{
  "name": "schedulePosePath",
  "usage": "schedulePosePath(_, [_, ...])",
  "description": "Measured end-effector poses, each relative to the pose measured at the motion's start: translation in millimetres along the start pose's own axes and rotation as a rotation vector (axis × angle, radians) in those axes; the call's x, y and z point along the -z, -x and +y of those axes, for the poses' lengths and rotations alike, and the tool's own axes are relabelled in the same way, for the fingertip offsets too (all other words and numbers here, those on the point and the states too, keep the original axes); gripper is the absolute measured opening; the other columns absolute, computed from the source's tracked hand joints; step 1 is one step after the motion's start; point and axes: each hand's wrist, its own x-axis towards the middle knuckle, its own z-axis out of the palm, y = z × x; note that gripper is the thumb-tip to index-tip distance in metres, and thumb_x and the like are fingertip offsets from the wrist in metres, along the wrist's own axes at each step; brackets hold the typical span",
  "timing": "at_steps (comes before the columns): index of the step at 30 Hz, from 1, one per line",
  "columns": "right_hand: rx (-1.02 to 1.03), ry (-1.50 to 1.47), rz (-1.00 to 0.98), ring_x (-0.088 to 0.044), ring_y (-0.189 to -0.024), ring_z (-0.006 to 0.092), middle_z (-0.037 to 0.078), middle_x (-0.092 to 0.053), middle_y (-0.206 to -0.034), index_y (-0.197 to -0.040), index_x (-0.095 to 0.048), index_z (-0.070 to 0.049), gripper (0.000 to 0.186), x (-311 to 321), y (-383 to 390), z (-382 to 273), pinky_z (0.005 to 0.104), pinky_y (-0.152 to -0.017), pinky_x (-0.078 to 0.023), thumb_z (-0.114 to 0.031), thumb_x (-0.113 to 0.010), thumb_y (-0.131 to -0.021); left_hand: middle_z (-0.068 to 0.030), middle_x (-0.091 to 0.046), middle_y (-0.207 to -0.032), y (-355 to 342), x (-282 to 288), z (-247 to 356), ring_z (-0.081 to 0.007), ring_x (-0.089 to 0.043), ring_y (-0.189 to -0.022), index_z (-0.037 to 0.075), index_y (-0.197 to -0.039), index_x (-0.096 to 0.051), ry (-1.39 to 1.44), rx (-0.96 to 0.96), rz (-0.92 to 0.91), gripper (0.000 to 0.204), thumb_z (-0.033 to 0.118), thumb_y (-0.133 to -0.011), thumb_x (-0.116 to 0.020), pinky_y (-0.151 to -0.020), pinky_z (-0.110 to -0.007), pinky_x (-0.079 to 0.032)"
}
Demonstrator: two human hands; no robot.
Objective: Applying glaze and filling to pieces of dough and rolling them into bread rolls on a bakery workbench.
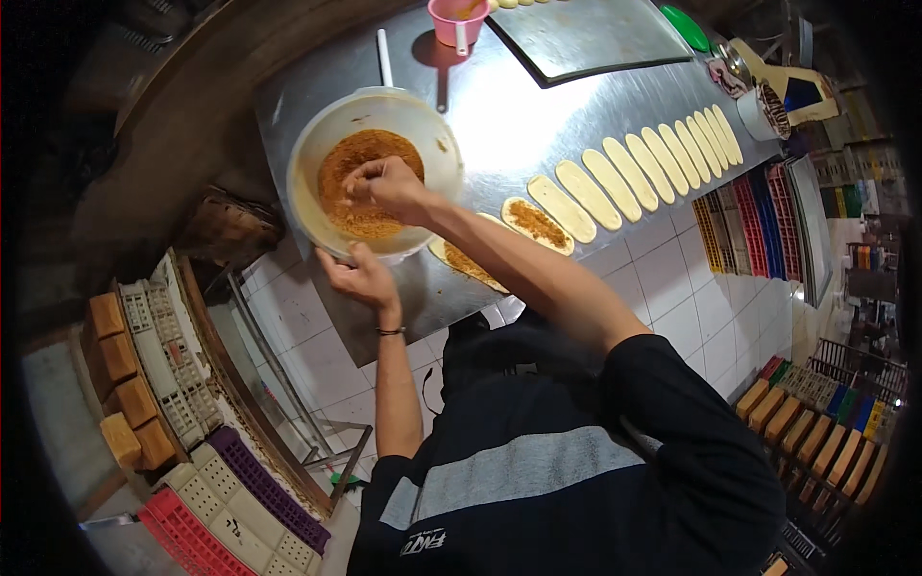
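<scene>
1 steel table spans the upper half of the frame, its grey top glaring white at upper centre, with white floor tiles showing below its front edge. Stacked crates in cream, purple and red fill the lower left; more coloured crates stand at right. A flat metal tray lies at upper centre-right.

The round whitish bowl stands on the table at upper left, and a white handle shows beyond its far rim. Inside, loose orange-brown crumb covers the bottom, grainy and uneven, with smears on the wall. Pale, smooth dough ovals run side by side from the centre to the upper right; the 2 nearest the bowl carry crumb.

The right hand is over the crumb, fingers drawn together; whether they pinch any, I cannot tell. The left hand touches the bowl's near outer side, thumb and forefinger apart. A pink cup sits at the top edge.
</scene>
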Motion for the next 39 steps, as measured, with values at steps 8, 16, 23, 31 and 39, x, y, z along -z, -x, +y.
schedulePosePath(8, [-0.142,-0.496,-0.002,-0.064,-0.121,0.0333,0.025,-0.062,-0.127,-0.123,-0.059,0.011,0.033,104.2,85.0,-140.6,0.0395,-0.113,-0.050,-0.016,-0.052,-0.105,-0.0166,-0.072,-0.110,-72.6,4.6,-23.8,-0.0259,-0.068,-0.094,-0.006,-0.123,-0.063,-0.128,0.114,-0.152,0.037,0.011,-0.091,-0.055,-0.086,-0.037,-0.052])
schedulePosePath(16, [-0.383,0.052,0.341,-0.068,-0.091,0.0211,0.014,-0.069,-0.101,-0.109,-0.067,0.011,0.024,321.4,195.7,-45.2,0.0336,-0.087,-0.058,-0.005,-0.052,-0.099,-0.0063,-0.066,-0.121,-58.5,-5.6,-11.3,-0.0170,-0.060,-0.105,-0.004,-0.128,-0.061,0.260,0.263,-0.029,0.035,0.007,-0.095,-0.053,-0.094,-0.030,-0.046])
schedulePosePath(23, [0.199,1.089,-0.042,-0.070,-0.104,0.0340,0.021,-0.070,-0.113,-0.115,-0.067,0.006,0.032,343.4,177.1,-25.7,0.0362,-0.087,-0.055,-0.004,-0.057,-0.086,-0.0058,-0.066,-0.118,-54.2,-7.2,-15.3,-0.0171,-0.059,-0.104,-0.004,-0.124,-0.062,0.206,0.260,0.007,0.033,0.010,-0.095,-0.055,-0.094,-0.030,-0.045])
schedulePosePath(31, [0.375,1.696,-0.235,-0.035,-0.150,0.0343,0.020,-0.038,-0.160,-0.150,-0.043,0.003,0.057,351.9,224.2,0.6,0.0429,-0.124,-0.028,-0.015,-0.052,-0.096,-0.0076,-0.067,-0.119,-44.8,-14.1,-15.1,-0.0194,-0.061,-0.104,-0.003,-0.127,-0.063,0.254,0.265,0.038,0.035,0.008,-0.094,-0.054,-0.094,-0.032,-0.047])
schedulePosePath(39, [0.139,1.656,-0.203,-0.032,-0.151,0.0358,0.022,-0.037,-0.160,-0.156,-0.037,-0.003,0.062,351.3,299.6,-21.0,0.0489,-0.125,-0.022,0.000,-0.047,-0.095,-0.0077,-0.067,-0.116,-45.7,-16.5,-18.7,-0.0194,-0.061,-0.102,-0.004,-0.119,-0.065,0.367,0.302,0.071,0.031,0.006,-0.092,-0.054,-0.090,-0.033,-0.051])
